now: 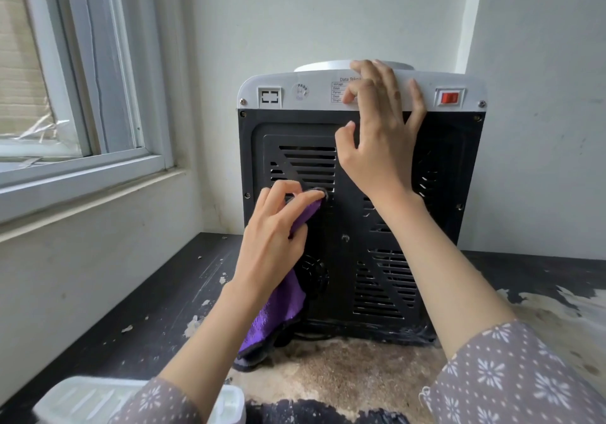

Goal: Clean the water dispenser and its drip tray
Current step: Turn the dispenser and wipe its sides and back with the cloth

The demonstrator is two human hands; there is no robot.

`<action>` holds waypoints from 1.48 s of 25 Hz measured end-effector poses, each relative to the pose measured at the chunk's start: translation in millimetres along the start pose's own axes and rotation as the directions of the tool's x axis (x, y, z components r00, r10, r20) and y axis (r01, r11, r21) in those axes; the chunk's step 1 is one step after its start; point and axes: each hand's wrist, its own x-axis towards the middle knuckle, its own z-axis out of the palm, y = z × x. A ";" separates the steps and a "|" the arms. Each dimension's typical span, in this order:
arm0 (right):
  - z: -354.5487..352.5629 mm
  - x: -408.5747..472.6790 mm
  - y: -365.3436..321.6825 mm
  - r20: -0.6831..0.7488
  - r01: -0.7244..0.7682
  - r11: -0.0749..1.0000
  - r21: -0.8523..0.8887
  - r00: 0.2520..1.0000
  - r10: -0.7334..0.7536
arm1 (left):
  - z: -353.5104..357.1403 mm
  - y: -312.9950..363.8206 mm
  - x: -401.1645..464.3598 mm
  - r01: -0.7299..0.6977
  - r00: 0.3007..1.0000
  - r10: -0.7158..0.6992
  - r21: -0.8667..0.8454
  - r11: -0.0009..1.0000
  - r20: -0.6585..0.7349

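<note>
Nearest of all, below the left arm, a white drip tray [98, 400] lies on the worktop [157, 295], well apart from both hands. The worktop is dark with peeling, worn patches.

The left hand [272, 240] pinches a purple cloth [282, 309]. Its fingers push one corner of the cloth against the slots of the black back panel [344, 214], and the rest of the cloth hangs down under the wrist to the worktop.

The right hand [380, 128] is higher up. Its fingers are spread and lie on the white top edge of the water dispenser [459, 122], right above the left hand. It looks like it is holding the dispenser steady.

A red switch [449, 98] sits just to the right of the right hand. Past the left hand is a window [82, 95].

The step now seems to be wiping dust off the back vents. Next, the cloth likely needs to slide along each slot with a gentle push, keeping away from the switch. The tray looks not yet wiped.
</note>
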 end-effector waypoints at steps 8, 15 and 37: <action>0.8 1.6 -2.4 0.009 -0.020 0.999 0.028 1.000 0.020 | 17.7 12.4 -2.2 0.084 0.996 -0.084 -0.030 0.996 -0.008; 2.7 1.7 -5.6 0.013 -0.041 0.997 0.068 0.999 0.041 | 6.3 10.7 10.4 -0.040 0.994 0.017 0.225 0.973 0.107; -3.6 1.8 -4.4 0.097 -0.053 0.994 0.092 0.994 0.044 | 12.3 16.0 -5.7 0.049 0.998 -0.052 0.117 0.992 0.027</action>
